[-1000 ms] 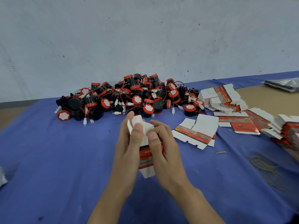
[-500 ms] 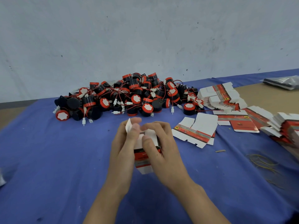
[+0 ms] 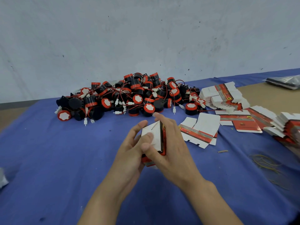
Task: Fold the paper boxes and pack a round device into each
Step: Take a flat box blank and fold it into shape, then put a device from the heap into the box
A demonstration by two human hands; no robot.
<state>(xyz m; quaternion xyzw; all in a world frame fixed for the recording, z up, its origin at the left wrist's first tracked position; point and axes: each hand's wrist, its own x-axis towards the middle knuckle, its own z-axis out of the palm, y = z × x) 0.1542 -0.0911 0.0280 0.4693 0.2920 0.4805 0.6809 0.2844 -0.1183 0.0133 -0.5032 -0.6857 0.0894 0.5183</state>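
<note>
Both hands hold one small red, black and white paper box (image 3: 155,135) above the blue cloth. My left hand (image 3: 129,153) grips it from the left, its thumb pressing on the white folded end. My right hand (image 3: 172,151) wraps round the right side, fingers curled behind the box. A big pile of round black-and-red devices (image 3: 129,96) with wires lies behind the hands. Flat unfolded boxes (image 3: 199,130) lie just to the right.
More flat box blanks are stacked at the right (image 3: 224,96) and at the far right edge (image 3: 289,125). Yellow rubber bands (image 3: 266,163) lie on the blue cloth (image 3: 48,159). A plastic bag (image 3: 284,82) sits at the back right, with a grey wall behind.
The box's loose white flaps have been folded down into a closed flat end. The hands have turned the box so this end faces up.
</note>
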